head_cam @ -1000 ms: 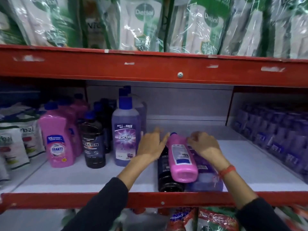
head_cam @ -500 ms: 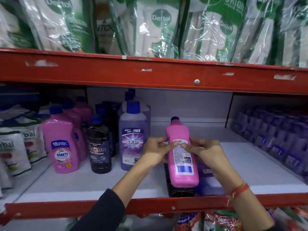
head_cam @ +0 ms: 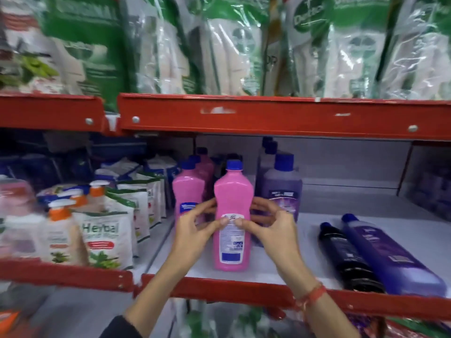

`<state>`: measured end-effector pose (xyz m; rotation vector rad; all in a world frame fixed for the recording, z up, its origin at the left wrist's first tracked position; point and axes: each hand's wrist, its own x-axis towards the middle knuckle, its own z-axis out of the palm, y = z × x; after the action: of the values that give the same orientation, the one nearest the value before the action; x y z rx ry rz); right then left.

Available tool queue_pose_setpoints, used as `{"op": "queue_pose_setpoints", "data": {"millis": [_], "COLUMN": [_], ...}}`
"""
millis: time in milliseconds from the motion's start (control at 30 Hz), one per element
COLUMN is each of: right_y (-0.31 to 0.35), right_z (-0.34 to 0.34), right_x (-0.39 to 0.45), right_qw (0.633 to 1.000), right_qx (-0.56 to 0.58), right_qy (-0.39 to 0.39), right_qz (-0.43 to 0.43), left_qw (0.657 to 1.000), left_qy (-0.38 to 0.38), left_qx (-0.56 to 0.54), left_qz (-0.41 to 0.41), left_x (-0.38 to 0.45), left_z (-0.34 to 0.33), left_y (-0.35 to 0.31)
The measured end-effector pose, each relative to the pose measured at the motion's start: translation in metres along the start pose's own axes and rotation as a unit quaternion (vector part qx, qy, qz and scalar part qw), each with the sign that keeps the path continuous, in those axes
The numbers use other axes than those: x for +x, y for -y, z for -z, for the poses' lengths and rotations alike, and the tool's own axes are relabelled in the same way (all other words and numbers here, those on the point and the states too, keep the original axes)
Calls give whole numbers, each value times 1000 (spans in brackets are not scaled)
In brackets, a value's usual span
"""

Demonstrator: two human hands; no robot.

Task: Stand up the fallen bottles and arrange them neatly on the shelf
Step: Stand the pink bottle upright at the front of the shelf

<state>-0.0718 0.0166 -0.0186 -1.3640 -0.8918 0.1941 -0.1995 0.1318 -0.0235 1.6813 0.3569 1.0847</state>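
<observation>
Left hand [head_cam: 192, 228] and right hand [head_cam: 273, 228] grasp the upright pink bottle [head_cam: 233, 203] from either side, thumbs meeting on its label. It stands at the shelf's [head_cam: 244, 287] front edge. Two dark bottles [head_cam: 366, 254] lie flat toward the right.

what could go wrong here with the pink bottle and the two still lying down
The pink bottle stands close to the shelf's red front edge; letting go carelessly may tip it off. The fallen black bottle and purple bottle also lie near that edge and might roll when touched.

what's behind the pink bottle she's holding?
Behind the held pink bottle: dark-capped bottles, mostly covered by it. Purple bottle stands behind-right, pink bottle row behind-left.
</observation>
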Motion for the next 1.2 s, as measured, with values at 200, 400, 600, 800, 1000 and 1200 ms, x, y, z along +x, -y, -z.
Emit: {"op": "queue_pose_setpoints", "data": {"millis": [200,400,600,800,1000,1200], "right_y": [-6,-19,-34,-40,-43,-44], "right_z": [-72,-86,-89,-84,-86,-90], "right_x": [-6,-15,-32,-9,-3,-4], "right_qw": [1000,998,985,969,964,972], "right_qx": [-4,-37,-133,-19,-25,-81], "right_qy": [14,-31,111,234,255,218], "right_qz": [18,34,3,-77,-69,-31], "left_qw": [998,994,992,997,999,997], "left_qy": [-58,-104,-86,32,22,-1], "left_qx": [-1,-26,-79,-32,35,69], "left_qz": [-5,-9,42,65,29,16], "left_x": [-1,-12,-10,-7,-16,-16], "left_z": [58,63,75,88,88,88], "left_y": [25,36,44,58,59,63]}}
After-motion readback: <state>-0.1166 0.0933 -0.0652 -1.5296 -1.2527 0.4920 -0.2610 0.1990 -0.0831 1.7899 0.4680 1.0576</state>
